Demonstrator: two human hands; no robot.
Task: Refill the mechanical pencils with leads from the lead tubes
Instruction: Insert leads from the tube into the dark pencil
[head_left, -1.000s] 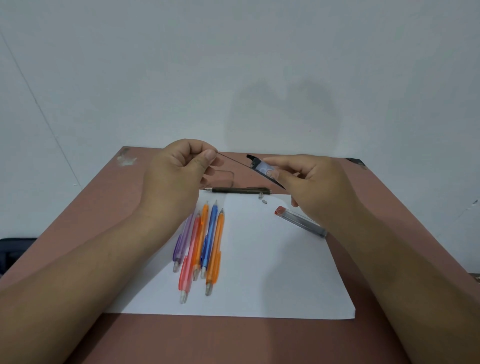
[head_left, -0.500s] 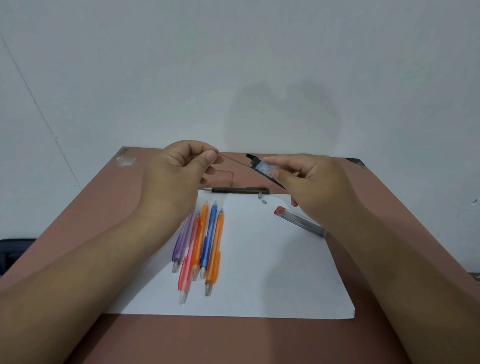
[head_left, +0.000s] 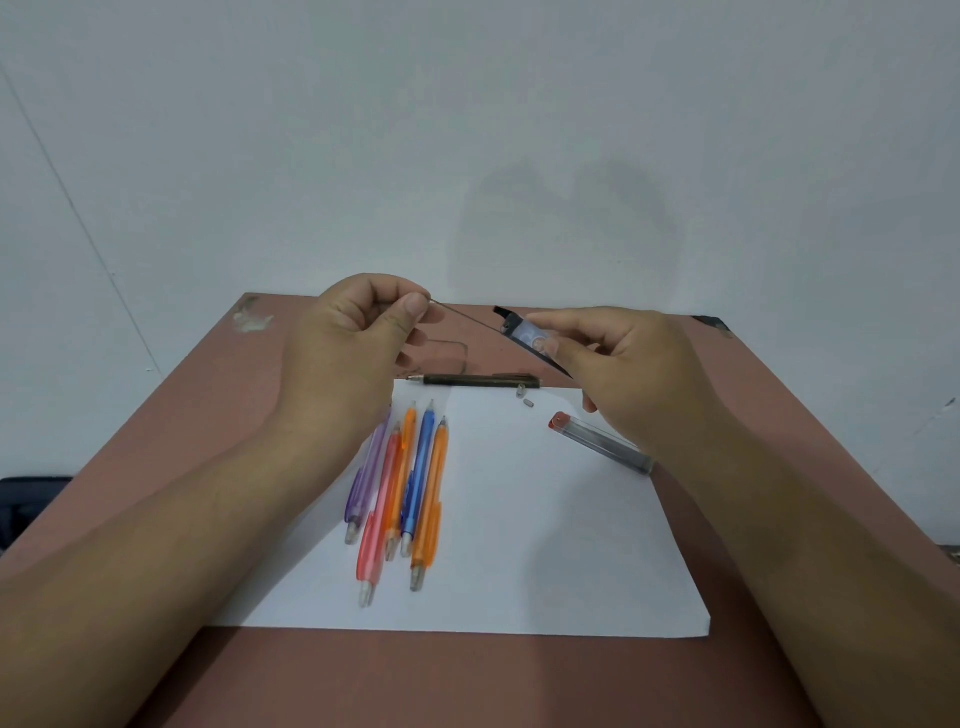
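Pinching one end of a thin dark pencil lead (head_left: 465, 318) between thumb and forefinger: left hand (head_left: 345, 353), raised above the reddish-brown tabletop (head_left: 218, 405), remaining fingers curled.
Lying on a white paper sheet (head_left: 545, 545), below and just right of that hand: five translucent plastic mechanical pencils side by side, tips away from the camera — purple pencil (head_left: 366, 478), pink pencil (head_left: 379, 514), short orange pencil (head_left: 401, 483), blue pencil (head_left: 420, 473), long orange pencil (head_left: 430, 504).
Resting across the sheet's far edge: dark olive mechanical pencil (head_left: 478, 381); two small grey caps (head_left: 524, 396) just beside its right end.
Running rightward from the pinch: lead's other end meeting the mouth of a flat black-capped lead case with pale label (head_left: 530, 340).
Gripping that case by thumb and fingertips, tilted: right hand (head_left: 634, 374).
Lying on the sheet's right edge, partly under the right wrist: clear red-capped lead tube (head_left: 597, 448).
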